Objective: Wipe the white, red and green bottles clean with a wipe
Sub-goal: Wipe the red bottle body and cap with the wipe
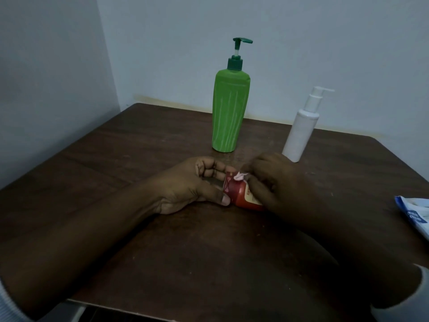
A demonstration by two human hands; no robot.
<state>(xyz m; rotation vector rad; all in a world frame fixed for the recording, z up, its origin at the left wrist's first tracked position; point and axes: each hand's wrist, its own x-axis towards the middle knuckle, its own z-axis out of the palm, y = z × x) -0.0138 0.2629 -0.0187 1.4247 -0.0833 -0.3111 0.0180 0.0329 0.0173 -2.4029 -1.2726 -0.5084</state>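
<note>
The small red bottle (241,195) lies on its side over the dark wooden table (116,163), held between both hands. My left hand (192,184) grips its left end with thumb and curled fingers. My right hand (276,182) covers its right part and pinches a small pale wipe (240,176) against the bottle's top edge. Behind the hands, the tall green pump bottle (228,112) stands upright. The white pump bottle (301,131) stands to its right, just beyond my right hand.
A white and blue wipes packet (415,214) lies at the table's right edge. Pale walls close in behind and on the left of the table. The table's near edge runs under my forearms.
</note>
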